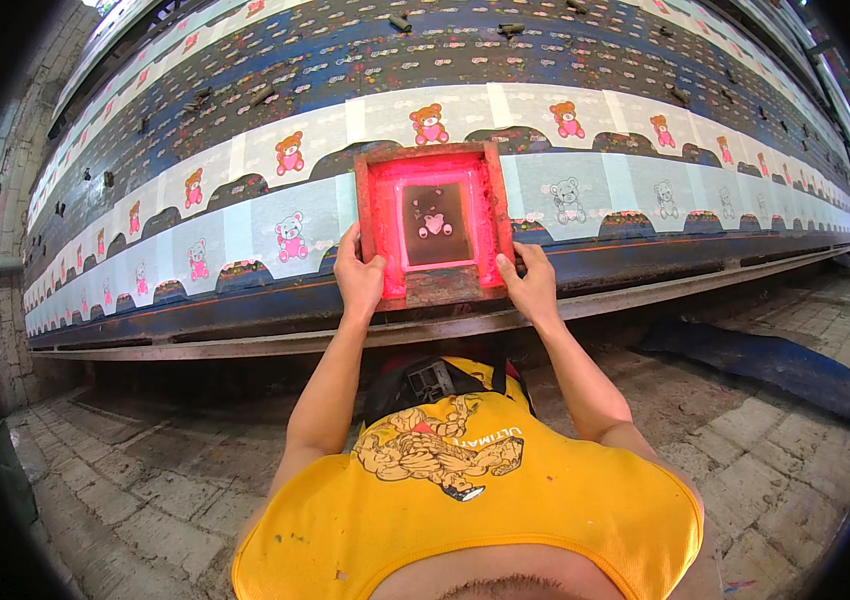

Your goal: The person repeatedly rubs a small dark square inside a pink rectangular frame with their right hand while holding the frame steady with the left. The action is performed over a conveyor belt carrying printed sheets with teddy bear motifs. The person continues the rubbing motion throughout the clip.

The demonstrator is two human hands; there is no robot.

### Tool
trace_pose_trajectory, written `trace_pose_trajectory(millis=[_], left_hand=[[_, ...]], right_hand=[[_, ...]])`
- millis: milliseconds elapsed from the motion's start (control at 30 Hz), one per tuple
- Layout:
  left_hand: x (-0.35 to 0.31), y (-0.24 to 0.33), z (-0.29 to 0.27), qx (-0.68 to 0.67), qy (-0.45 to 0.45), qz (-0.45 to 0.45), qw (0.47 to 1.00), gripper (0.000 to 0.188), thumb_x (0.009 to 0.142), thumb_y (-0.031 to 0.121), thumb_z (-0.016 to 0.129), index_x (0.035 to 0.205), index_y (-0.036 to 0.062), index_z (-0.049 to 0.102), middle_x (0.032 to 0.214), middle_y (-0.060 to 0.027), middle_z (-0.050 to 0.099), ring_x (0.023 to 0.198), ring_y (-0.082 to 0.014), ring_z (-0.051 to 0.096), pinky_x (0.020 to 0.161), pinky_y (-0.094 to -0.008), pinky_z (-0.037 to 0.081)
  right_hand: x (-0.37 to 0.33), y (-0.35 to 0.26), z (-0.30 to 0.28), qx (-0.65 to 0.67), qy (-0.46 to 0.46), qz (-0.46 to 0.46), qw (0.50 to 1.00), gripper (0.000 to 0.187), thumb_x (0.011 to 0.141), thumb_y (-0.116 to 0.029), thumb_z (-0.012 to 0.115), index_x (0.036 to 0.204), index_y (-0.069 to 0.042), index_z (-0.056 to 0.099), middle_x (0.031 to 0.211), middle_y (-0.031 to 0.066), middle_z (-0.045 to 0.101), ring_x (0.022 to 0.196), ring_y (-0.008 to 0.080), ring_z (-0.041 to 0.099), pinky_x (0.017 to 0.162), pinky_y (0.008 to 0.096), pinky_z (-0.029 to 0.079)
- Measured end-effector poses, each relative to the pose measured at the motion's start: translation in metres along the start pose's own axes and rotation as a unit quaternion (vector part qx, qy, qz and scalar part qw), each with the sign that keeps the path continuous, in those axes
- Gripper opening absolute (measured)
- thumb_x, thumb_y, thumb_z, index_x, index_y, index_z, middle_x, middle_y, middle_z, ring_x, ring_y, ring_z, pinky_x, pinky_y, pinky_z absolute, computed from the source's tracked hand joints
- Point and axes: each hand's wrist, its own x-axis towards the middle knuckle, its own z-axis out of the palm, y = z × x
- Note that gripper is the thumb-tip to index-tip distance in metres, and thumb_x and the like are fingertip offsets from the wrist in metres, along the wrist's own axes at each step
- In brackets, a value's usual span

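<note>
A screen-printing frame with worn wooden sides and bright pink ink around its inner edges is in both my hands. Its dark mesh window shows a small pink pattern. My left hand grips the lower left side, and my right hand grips the lower right side. The frame lies over the near row of pale fabric pieces. Left of it, a fabric piece bears a bear with pink areas; right of it, a fabric piece bears only a dark bear outline.
The long printing table curves across the view, its metal rail along the near edge. A farther fabric row carries brown-and-pink bears. Small dark cylinders lie farther back. A dark blue sheet rests on the brick floor at right.
</note>
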Motion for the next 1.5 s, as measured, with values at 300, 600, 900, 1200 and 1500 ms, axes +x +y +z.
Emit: trace_pose_trajectory(millis=[300,600,900,1200,1500], left_hand=[[0.002,-0.007,-0.002,-0.034,-0.013,-0.018,0.999,0.067,0.081,-0.013,0.067,0.146,-0.0067,0.053,0.136,-0.0219,0.065,0.126,-0.0264,0.065,0.109,-0.0362,0.050],[0.001,-0.006,0.002,0.012,0.007,0.026,1.000,0.066,0.078,-0.013,0.068,0.143,-0.0059,0.055,0.138,-0.0195,0.064,0.129,-0.0280,0.063,0.112,-0.0376,0.049],[0.004,-0.028,0.003,0.008,0.010,0.057,0.998,0.065,0.076,-0.011,0.071,0.139,-0.0084,0.056,0.140,-0.0215,0.062,0.132,-0.0319,0.060,0.115,-0.0390,0.046],[0.007,-0.024,0.003,0.011,-0.006,0.052,0.999,0.066,0.075,-0.009,0.074,0.139,-0.0079,0.057,0.138,-0.0230,0.063,0.132,-0.0350,0.060,0.115,-0.0395,0.046],[0.003,-0.013,0.002,0.043,0.006,0.045,0.998,0.065,0.077,-0.009,0.073,0.139,-0.0078,0.057,0.138,-0.0240,0.063,0.131,-0.0342,0.061,0.113,-0.0400,0.047]], right_hand=[[-0.028,-0.057,0.014,-0.164,-0.088,-0.341,0.921,0.044,0.083,-0.015,0.079,0.121,0.002,0.065,0.120,0.0155,0.063,0.116,0.0361,0.059,0.101,0.0460,0.049],[-0.005,-0.054,0.037,-0.140,-0.067,-0.354,0.922,0.032,0.074,0.004,0.063,0.106,0.001,0.063,0.107,0.0175,0.065,0.104,0.0374,0.062,0.094,0.0470,0.051],[0.065,-0.050,0.059,-0.152,0.023,-0.413,0.898,0.030,0.073,0.007,0.061,0.102,0.001,0.062,0.104,0.0186,0.065,0.102,0.0386,0.062,0.093,0.0478,0.051],[0.144,-0.074,0.060,-0.127,0.006,-0.375,0.919,0.014,0.077,0.006,0.060,0.089,0.000,0.064,0.093,0.0173,0.066,0.096,0.0397,0.062,0.087,0.0490,0.050],[-0.003,-0.050,0.048,-0.159,-0.053,-0.347,0.923,0.035,0.076,0.006,0.062,0.110,0.001,0.066,0.113,0.0194,0.066,0.113,0.0393,0.062,0.100,0.0476,0.051]])
